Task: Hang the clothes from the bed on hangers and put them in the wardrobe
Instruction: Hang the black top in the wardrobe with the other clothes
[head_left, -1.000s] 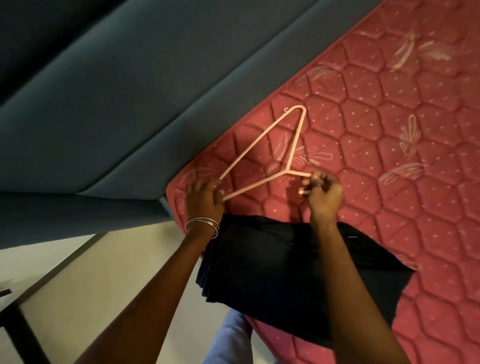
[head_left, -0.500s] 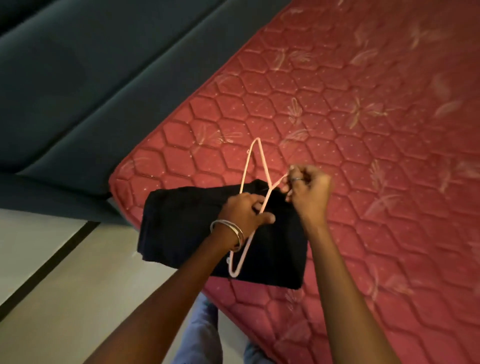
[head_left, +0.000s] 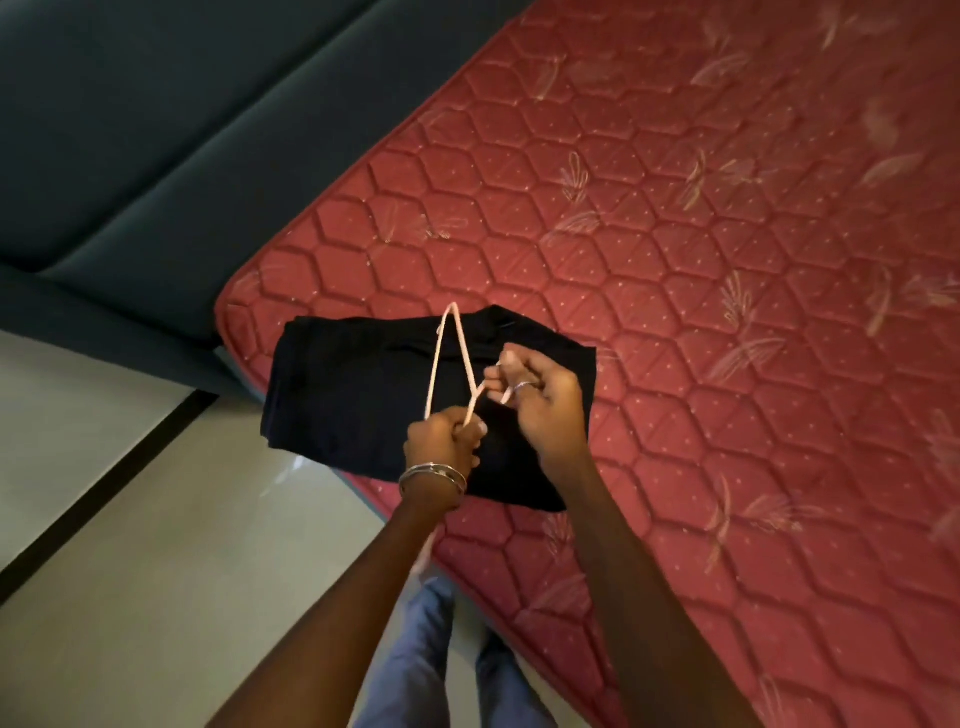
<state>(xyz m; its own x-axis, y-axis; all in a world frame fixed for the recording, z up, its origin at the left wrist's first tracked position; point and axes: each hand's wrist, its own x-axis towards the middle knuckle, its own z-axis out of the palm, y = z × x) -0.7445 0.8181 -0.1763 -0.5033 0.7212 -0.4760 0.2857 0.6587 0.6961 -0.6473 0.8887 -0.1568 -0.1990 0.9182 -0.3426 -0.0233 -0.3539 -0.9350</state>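
Hanger (head_left: 451, 345): pale pink, held over the folded cloth, narrow end pointing away from the person.
Left hand (head_left: 441, 441): closed around the hanger's two rods.
Right hand (head_left: 540, 400): pinching the hanger's hook end.
Black cloth (head_left: 358, 384): folded, at the mattress corner, its left edge overhanging the floor.
Mattress (head_left: 675, 260): red, quilted, bare to the right.
Floor (head_left: 156, 519): pale, open at left.

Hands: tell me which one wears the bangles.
The left hand, gripping the pink hanger low down, has silver bangles at its wrist; the right hand shows only a ring.
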